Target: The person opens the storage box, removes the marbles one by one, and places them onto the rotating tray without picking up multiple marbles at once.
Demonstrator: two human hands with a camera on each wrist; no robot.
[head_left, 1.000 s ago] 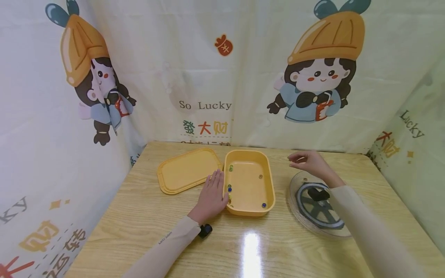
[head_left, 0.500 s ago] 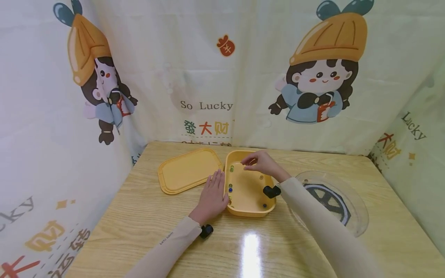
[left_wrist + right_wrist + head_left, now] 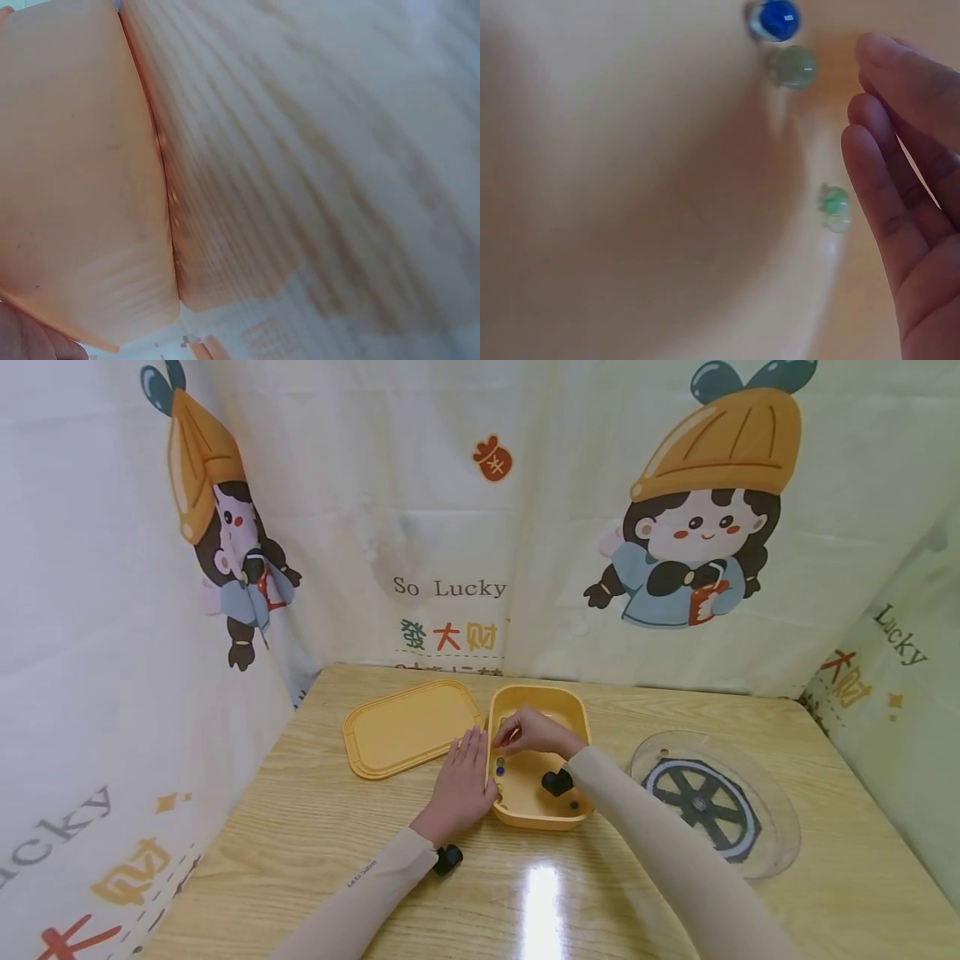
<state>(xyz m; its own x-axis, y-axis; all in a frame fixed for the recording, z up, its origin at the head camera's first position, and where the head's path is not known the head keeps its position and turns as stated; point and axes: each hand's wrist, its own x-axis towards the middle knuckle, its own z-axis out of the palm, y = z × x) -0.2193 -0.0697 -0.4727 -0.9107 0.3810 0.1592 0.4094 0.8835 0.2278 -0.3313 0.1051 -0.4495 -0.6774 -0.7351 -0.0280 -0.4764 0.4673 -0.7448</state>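
My left hand (image 3: 456,789) lies with straight fingers along the left rim of a yellow plastic box (image 3: 536,821). Inside the box is my right hand (image 3: 536,732), its bent fingers near the left wall. In the right wrist view the thumb and fingertips (image 3: 868,112) are beside the marbles, and nothing shows between them. A blue marble (image 3: 778,19) touches or nearly touches a pale green marble (image 3: 795,67). Farther down, a green marble (image 3: 835,201) has a clear one against it. Another dark marble (image 3: 574,805) lies at the box's near right corner.
A yellow lid (image 3: 412,727) lies flat left of the box. On the right stands a clear round dish (image 3: 780,827) with a dark wheel-shaped pattern and one amber marble (image 3: 664,752) at its far edge. A printed curtain (image 3: 547,527) hangs behind the table.
My right hand has moved left from above the clear dish and down into the box, its fingers now by the left wall. My left hand has stayed on the rim.
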